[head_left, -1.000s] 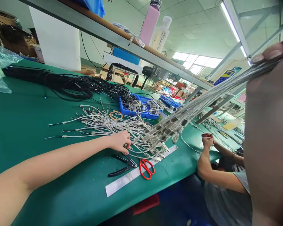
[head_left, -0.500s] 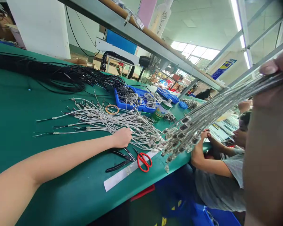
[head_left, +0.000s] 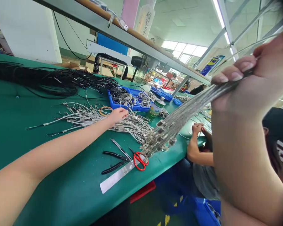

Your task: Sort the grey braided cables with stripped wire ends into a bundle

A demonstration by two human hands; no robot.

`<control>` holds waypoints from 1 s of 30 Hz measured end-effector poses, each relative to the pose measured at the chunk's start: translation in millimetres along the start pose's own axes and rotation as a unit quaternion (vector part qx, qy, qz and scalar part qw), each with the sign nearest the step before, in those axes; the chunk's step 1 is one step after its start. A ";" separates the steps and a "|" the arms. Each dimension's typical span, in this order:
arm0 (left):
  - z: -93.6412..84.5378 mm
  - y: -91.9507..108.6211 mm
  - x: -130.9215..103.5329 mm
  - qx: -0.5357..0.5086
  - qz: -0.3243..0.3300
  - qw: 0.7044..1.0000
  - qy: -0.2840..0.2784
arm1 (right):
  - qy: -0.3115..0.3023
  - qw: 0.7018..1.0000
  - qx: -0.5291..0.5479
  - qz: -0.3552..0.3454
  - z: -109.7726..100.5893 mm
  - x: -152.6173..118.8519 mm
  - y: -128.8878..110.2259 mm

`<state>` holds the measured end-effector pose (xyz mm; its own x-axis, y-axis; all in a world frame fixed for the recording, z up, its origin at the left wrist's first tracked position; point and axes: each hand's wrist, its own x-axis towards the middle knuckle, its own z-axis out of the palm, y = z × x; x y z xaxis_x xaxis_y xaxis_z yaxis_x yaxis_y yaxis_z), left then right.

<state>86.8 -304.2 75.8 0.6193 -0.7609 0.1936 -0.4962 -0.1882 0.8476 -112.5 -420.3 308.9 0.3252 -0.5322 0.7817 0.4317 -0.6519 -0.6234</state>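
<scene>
"Spotting something dark at the far left of the table [head_left: 61,201], what's that?"

"Black cables [head_left: 56,81], a long tangled heap running toward the middle. Closer in there's a pile of white cables [head_left: 132,126] flat on the table, a few with thin dark ends poking out left. An orange ring [head_left: 100,110] lies on it too."

"Any tools?"

"Yep, nearer the front edge: a white strip [head_left: 113,181] lying at a slant, pliers [head_left: 116,155] with the handles spread and the head at the strip, plus a slim silver tool [head_left: 120,149] just beside."

"And the left hand [head_left: 119,115]?"

"Right over the white cables, fingers curled in close together. Can't tell if there's a cable pinched in there, tbh."

"What's past it?"

"Blue tray [head_left: 141,109] with coils in it, then red scissors [head_left: 136,154] at the strip's other end, then a green can [head_left: 155,109] next to the tray."

"So what's that big shiny thing?"

"A bundle [head_left: 182,115] of clear cables, held up in the air, slanting down left. Its plugs fan out at the low end, close to the scissors in view; can't tell if they touch. Behind it a co-worker's hands [head_left: 197,128] are together. Far right, the right hand [head_left: 259,81] has its fingers clamped tight around the bundle's top."
</scene>
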 end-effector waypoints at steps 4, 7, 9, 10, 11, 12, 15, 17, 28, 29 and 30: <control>-60.4 74.8 -35.1 -0.114 0.091 0.989 -0.026 | 0.007 0.980 0.199 0.013 49.8 -19.6 -23.9; -90.1 135.2 -71.6 -0.228 0.188 0.951 -0.085 | -0.071 0.963 0.259 -0.008 85.7 -30.5 -41.7; -100.6 164.5 -91.3 -0.229 0.194 0.950 -0.085 | -0.110 0.958 0.262 -0.028 107.6 -36.1 -52.0; -104.3 174.3 -98.4 -0.216 0.189 0.956 -0.058 | -0.125 0.957 0.261 -0.036 117.6 -38.2 -56.5; -107.8 180.7 -103.8 -0.204 0.181 0.962 -0.024 | -0.141 0.953 0.265 -0.045 126.8 -40.0 -60.5; -111.3 183.7 -107.6 -0.193 0.170 0.966 0.004 | -0.154 0.947 0.277 -0.054 135.2 -41.2 -63.8; -123.9 176.6 -112.8 -0.197 0.147 0.968 0.057 | -0.229 0.924 0.305 -0.024 155.4 -44.3 -68.1; -132.1 164.0 -114.3 -0.216 0.141 0.963 0.076 | -0.290 0.912 0.286 0.048 165.7 -48.0 -65.1; -150.0 155.2 -126.6 -0.121 0.171 0.958 0.197 | -0.359 0.885 0.293 0.048 178.4 -60.4 -69.0; -151.3 160.0 -126.6 -0.135 0.192 0.952 0.197 | -0.350 0.883 0.310 0.036 177.6 -57.3 -74.6; -152.1 163.6 -126.2 -0.151 0.207 0.949 0.186 | -0.348 0.882 0.317 0.032 177.1 -54.6 -78.6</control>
<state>20.1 -144.5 265.1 0.6093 -0.4486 0.6538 -0.5811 0.3085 0.7531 -15.2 -244.3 318.4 0.7078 0.0471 0.7048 0.7059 -0.0829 -0.7034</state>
